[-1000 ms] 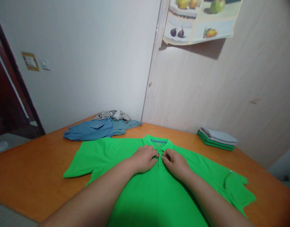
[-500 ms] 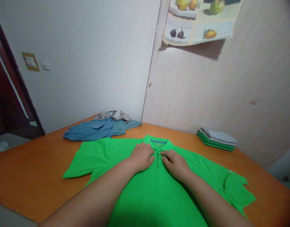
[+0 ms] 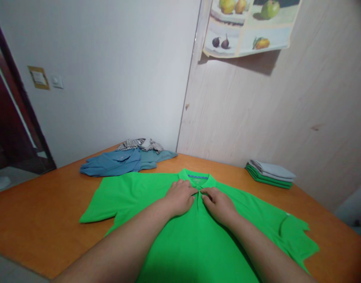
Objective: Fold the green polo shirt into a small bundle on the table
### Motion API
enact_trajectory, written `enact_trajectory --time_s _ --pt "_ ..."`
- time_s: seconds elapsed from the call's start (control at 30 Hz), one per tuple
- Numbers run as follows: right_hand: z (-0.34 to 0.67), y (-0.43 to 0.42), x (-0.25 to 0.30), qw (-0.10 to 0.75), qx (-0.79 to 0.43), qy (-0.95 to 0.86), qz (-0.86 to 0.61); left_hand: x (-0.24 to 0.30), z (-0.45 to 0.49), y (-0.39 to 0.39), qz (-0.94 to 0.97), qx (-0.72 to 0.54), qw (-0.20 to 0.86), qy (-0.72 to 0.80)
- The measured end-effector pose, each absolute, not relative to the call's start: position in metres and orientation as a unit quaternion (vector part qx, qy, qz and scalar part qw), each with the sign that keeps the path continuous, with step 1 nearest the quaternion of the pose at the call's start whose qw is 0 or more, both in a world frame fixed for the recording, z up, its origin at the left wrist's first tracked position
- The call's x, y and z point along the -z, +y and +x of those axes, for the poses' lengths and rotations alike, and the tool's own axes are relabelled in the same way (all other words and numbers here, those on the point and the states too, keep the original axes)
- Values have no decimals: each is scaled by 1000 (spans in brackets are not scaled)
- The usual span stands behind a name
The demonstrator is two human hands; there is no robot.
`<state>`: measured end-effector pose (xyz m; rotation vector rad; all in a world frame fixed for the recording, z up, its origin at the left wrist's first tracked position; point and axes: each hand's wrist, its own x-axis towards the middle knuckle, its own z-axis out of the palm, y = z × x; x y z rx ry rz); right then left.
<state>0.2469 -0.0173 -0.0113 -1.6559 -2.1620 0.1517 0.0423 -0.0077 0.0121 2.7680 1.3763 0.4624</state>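
Observation:
A bright green polo shirt (image 3: pixel 195 243) lies spread face up on the table, its collar at the far end and its short sleeves out to both sides. My left hand (image 3: pixel 182 197) rests on the chest just left of the front placket, fingertips closed at the placket's edge below the collar. Opposite it, my right hand (image 3: pixel 218 202) has thumb and index finger curled at the other edge of the placket. The fingertips of both hands nearly meet there. Any button between them is too small or hidden to make out.
Rumpled blue clothes (image 3: pixel 112 163) and a striped garment (image 3: pixel 140 144) lie at the back left of the orange-brown table (image 3: pixel 30 220). A folded stack of grey and green clothes (image 3: pixel 270 174) sits at the back right. Walls rise directly behind the table.
My left hand has shifted slightly right, its fingertips now at the placket and closer to my right hand. The right hand has stayed almost still.

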Motion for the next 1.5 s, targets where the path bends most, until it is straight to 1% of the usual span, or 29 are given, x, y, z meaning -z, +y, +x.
enact_trajectory --time_s 0.33,0.5,0.67,0.83,1.03,1.23,1.43,1.5 --pt "243 -14 1 255 -132 -749 -597 -16 46 -12 896 -147 26 418" --pt "242 -9 2 241 -132 -733 -623 -14 45 -9 904 -140 37 403" --pt "243 -4 6 249 -130 -729 -624 -12 43 -8 907 -134 47 396" --pt "245 -4 7 248 -120 -727 -629 -10 44 -7 901 -159 60 399" --pt "246 -3 9 248 -126 -724 -631 -6 48 0 876 -204 47 435" --pt "242 -4 9 252 -121 -717 -639 -1 48 6 872 -196 30 448" --pt "238 -4 8 245 -106 -717 -644 -12 54 25 834 -175 134 505" --pt "238 -4 8 247 -104 -719 -642 -15 59 30 821 -163 144 528"
